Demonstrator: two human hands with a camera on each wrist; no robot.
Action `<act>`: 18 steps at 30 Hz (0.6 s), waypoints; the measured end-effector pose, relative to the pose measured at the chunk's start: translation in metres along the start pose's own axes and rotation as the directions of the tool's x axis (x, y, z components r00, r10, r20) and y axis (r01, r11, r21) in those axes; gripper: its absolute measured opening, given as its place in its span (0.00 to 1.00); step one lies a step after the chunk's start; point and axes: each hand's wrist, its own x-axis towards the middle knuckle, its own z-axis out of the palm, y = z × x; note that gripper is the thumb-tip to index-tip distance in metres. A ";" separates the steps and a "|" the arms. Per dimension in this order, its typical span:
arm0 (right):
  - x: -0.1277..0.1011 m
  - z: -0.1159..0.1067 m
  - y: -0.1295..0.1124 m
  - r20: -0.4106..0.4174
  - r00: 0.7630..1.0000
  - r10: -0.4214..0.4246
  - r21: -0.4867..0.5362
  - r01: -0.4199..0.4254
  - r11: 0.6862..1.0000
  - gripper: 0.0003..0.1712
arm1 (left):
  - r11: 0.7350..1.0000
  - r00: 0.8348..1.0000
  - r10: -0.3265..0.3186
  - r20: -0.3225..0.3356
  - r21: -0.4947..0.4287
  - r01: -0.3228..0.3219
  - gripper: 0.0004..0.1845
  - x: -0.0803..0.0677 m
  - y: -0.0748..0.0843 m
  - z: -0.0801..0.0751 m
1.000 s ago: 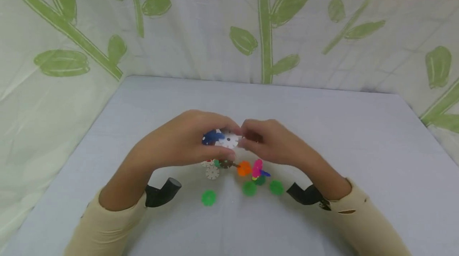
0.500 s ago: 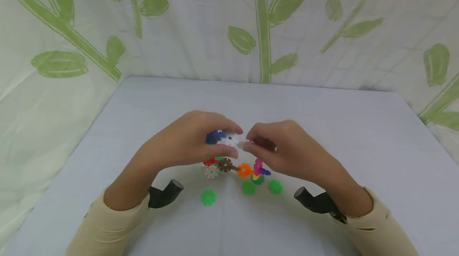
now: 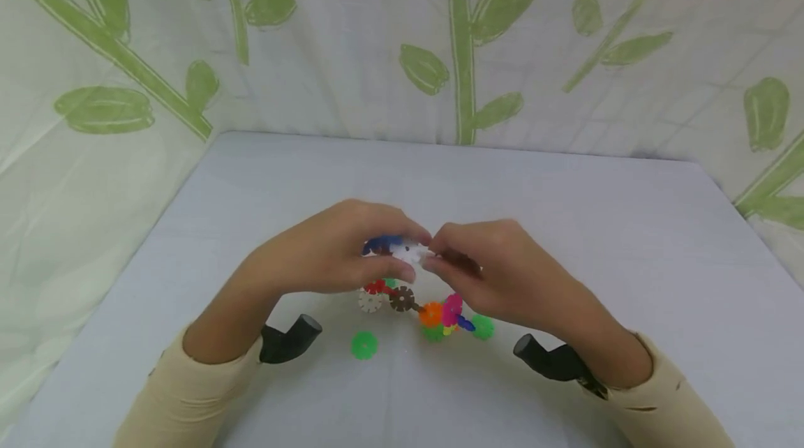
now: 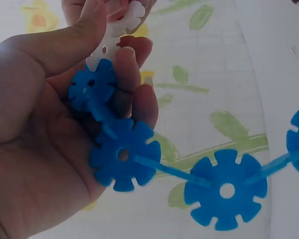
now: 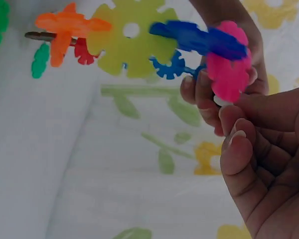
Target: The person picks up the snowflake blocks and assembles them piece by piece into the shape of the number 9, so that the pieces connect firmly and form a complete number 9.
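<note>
Notched plastic snowflake discs are linked into a chain. My left hand (image 3: pixel 333 245) grips it by a blue disc and a white disc (image 4: pixel 96 54) between thumb and fingers. More blue discs (image 4: pixel 114 174) trail from the palm in the left wrist view. My right hand (image 3: pixel 502 266) pinches another white disc (image 4: pixel 132 19) at the left fingertips, set at an angle to the first; whether their slots interlock is hidden. Below the hands are brown (image 3: pixel 396 305), orange (image 3: pixel 427 308) and pink discs (image 3: pixel 451 312). In the right wrist view a large yellow disc (image 5: pixel 109 47) is close to the camera.
A loose green disc (image 3: pixel 359 346) lies on the pale table (image 3: pixel 301 406), nearer me than the chain. Another green disc (image 3: pixel 484 328) lies to the right, and a white disc (image 3: pixel 368 304) shows at the left. Behind is a leaf-patterned curtain (image 3: pixel 352 43).
My right hand drew slightly right with a white disc, then came back against the left fingertips. Both hands are a little lower, and the brown, orange and pink discs have shifted towards me.
</note>
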 end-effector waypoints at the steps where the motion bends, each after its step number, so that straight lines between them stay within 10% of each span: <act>1: 0.000 0.002 0.000 -0.002 1.000 -0.004 -0.005 0.004 1.000 0.08 | 1.000 1.000 0.007 0.005 -0.006 -0.007 0.20 0.000 -0.001 0.001; 10: 0.004 -0.005 0.001 -0.068 0.997 0.035 -0.001 -0.035 0.999 0.18 | 1.000 0.992 -0.005 -0.124 0.029 0.009 0.18 -0.004 -0.001 -0.006; 14: 0.000 -0.022 0.001 -0.059 0.990 0.127 -0.071 -0.131 0.989 0.43 | 0.995 0.950 -0.080 -0.303 0.028 0.092 0.17 -0.007 0.007 -0.012; 18: -0.002 -0.030 0.006 -0.065 0.986 0.156 -0.087 -0.161 0.983 0.44 | 0.990 0.901 -0.126 -0.415 -0.001 0.138 0.17 -0.007 0.007 -0.013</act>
